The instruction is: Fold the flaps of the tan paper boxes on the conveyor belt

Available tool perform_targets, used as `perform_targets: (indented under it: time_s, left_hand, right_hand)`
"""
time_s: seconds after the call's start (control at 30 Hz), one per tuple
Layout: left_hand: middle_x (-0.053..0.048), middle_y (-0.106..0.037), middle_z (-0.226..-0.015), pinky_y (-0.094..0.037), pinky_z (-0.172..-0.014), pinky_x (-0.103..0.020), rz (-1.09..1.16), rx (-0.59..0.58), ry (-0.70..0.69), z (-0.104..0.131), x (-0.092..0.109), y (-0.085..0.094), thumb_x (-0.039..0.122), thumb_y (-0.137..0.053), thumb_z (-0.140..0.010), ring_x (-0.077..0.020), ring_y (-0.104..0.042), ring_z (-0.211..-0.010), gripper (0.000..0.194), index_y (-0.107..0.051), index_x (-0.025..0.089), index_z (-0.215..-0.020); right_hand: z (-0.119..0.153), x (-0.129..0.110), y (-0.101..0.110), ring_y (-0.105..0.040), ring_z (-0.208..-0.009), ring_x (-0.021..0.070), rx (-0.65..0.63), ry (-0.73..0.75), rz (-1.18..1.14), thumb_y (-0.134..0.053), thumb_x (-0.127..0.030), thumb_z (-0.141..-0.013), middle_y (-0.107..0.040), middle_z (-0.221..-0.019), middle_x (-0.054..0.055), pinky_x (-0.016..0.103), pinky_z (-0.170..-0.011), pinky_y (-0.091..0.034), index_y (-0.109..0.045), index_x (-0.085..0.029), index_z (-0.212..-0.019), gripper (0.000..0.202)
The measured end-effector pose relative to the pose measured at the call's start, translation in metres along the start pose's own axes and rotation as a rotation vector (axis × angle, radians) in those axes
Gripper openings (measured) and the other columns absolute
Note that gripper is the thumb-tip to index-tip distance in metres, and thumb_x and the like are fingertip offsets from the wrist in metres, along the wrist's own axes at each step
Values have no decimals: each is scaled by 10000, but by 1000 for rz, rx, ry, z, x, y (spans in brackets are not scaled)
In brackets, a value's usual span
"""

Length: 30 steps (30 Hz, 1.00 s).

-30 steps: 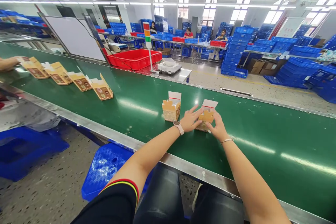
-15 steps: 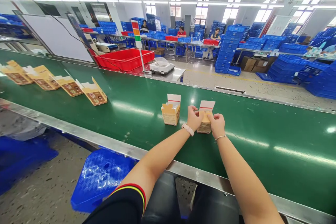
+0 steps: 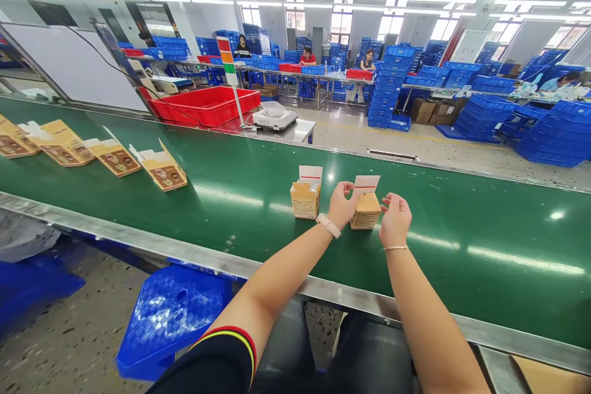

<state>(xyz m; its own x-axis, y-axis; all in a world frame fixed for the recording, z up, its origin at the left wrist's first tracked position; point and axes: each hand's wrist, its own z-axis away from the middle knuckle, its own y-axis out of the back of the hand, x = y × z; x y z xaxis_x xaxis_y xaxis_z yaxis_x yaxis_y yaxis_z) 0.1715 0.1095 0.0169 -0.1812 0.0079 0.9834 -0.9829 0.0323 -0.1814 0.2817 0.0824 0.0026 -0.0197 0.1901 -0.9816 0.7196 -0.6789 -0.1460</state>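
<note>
A small tan carton (image 3: 366,217) stands on the green conveyor belt in front of me, its white lid flap with a red stripe raised at the back. Its top below that flap looks folded flat. My left hand (image 3: 342,206) is at the carton's left side, thumb against its upper edge and fingers loosely bent, not wrapped round it. Just off the right side, my right hand (image 3: 396,221) holds nothing, its fingers apart and slightly curled. A second carton (image 3: 305,202) stands left of my left hand, its flaps up and something whitish inside.
Several open, tilted cartons (image 3: 164,169) lie farther left on the green belt (image 3: 240,215). Beyond the belt are a red bin (image 3: 207,108), a signal light and a scale (image 3: 276,117). A blue stool (image 3: 173,314) stands below the metal edge. People sit at far tables.
My right hand has come off the carton and shifted right. The left hand has eased from the top to the left side. The view has turned slightly, and the left cartons appear farther left.
</note>
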Motion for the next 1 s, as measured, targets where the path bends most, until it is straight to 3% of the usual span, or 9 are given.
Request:
perform_targets:
  time_s: [0.1, 0.23, 0.4, 0.57, 1.0]
  left_hand:
    - [-38, -619, -840, -482, -795, -275, 129, -74, -309, 40, 28, 21, 295, -665, -786, -147, -600, -837, 174, -552, 172, -832]
    - [-9, -604, -710, -516, -723, -294, 375, -282, -622, 99, 72, 52, 445, -660, -808, -139, -612, -711, 279, -548, 190, -815]
    - [56, -493, -497, -547, -787, -370, 299, -694, -773, 153, 111, 75, 391, -552, -886, -115, -560, -513, 215, -520, 215, -767]
    - [47, -517, -514, -530, -869, -324, 32, -784, -912, 168, 120, 79, 411, -608, -832, -92, -525, -496, 268, -514, 205, -689]
    - [61, -417, -476, -523, -711, -252, -176, -817, -906, 173, 126, 88, 434, -614, -823, -95, -443, -467, 270, -524, 216, -692]
  right_hand:
    - [44, -44, 17, -526, -665, 138, -261, 85, -304, -577, -501, -772, -473, -707, -15, 283, -619, -496, -459, -228, -737, 299]
    - [100, -97, 32, -451, -542, 129, -637, -70, -422, -616, -467, -788, -354, -626, -47, 318, -558, -499, -354, -235, -633, 383]
    - [132, -120, 37, -376, -491, 123, -917, -251, -514, -643, -458, -792, -318, -588, -49, 308, -517, -457, -327, -231, -580, 444]
    - [143, -124, 40, -357, -534, 136, -991, -310, -594, -535, -370, -895, -331, -577, -27, 276, -538, -352, -376, -208, -571, 396]
    - [150, -122, 45, -358, -593, 163, -1040, -116, -509, -468, -399, -914, -344, -625, -9, 307, -587, -326, -394, -207, -610, 367]
